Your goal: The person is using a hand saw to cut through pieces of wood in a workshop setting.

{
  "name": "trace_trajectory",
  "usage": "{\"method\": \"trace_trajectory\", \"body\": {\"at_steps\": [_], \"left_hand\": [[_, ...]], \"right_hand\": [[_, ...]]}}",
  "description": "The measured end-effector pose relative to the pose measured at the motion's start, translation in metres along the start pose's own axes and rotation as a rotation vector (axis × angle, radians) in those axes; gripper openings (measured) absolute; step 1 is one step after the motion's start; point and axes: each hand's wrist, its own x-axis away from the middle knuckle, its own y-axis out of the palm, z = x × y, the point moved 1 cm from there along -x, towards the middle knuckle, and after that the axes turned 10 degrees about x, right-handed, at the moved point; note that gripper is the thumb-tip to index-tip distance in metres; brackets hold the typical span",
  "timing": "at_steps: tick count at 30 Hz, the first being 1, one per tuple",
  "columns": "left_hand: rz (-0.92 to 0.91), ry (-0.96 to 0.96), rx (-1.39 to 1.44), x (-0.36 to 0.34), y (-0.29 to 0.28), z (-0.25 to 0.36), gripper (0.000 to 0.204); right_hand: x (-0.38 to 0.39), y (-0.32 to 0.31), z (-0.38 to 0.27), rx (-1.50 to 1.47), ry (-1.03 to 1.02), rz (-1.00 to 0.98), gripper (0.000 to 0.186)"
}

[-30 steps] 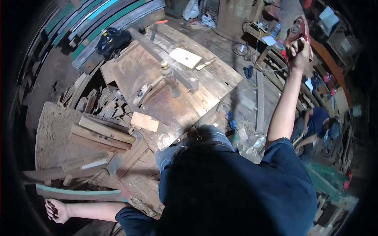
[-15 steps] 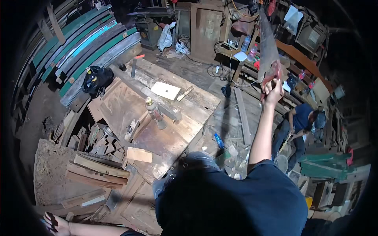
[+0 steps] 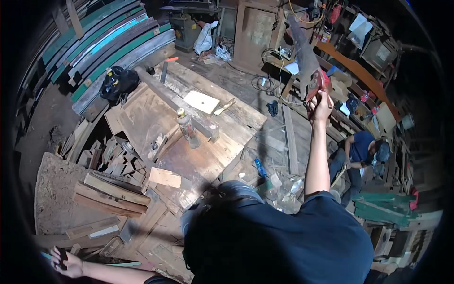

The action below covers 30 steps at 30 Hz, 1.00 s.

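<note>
My right hand (image 3: 320,108) is raised at the right, closed round the red handle of a handsaw (image 3: 301,49). The saw's broad, worn grey blade points up and away, above the floor. At the lower left edge my left hand (image 3: 67,263) reaches out sideways, its fingers curled. A dark patch shows among those fingers and a teal edge beside them; what they hold cannot be made out. Between my arms stands a wooden workbench (image 3: 246,116). On it are a clear bottle with a yellowish cap (image 3: 188,128), a pale square board (image 3: 201,102) and a wooden-handled tool (image 3: 225,107).
Timber scraps (image 3: 111,194) lie around the bench's left side, near stacked green and grey boards (image 3: 118,57). A co-worker (image 3: 360,151) sits low at the right, beside green-painted wood (image 3: 380,208). A blue bottle (image 3: 260,167) and a long plank (image 3: 290,139) lie on the floor.
The handsaw has swung a little left and lower in the view with my right hand. My left hand has shifted slightly up and right. The bench things stay put.
</note>
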Motion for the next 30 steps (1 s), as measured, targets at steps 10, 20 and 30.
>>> {"method": "trace_trajectory", "body": {"at_steps": [10,20,30], "left_hand": [[-0.055,-0.542,-0.371,0.19,0.161,-0.212,0.01],[-1.641,-1.091,-0.028,0.364,0.344,-0.305,0.022],[-1.839,-1.276,0.556,0.29,0.29,-0.246,0.027]], "right_hand": [[0.082,-0.042,0.114,0.549,0.216,-0.006,0.015],[0.17,-0.035,0.137,0.617,0.233,0.107,0.017],[0.328,-0.033,0.093,0.437,0.442,0.397,0.013]]}}
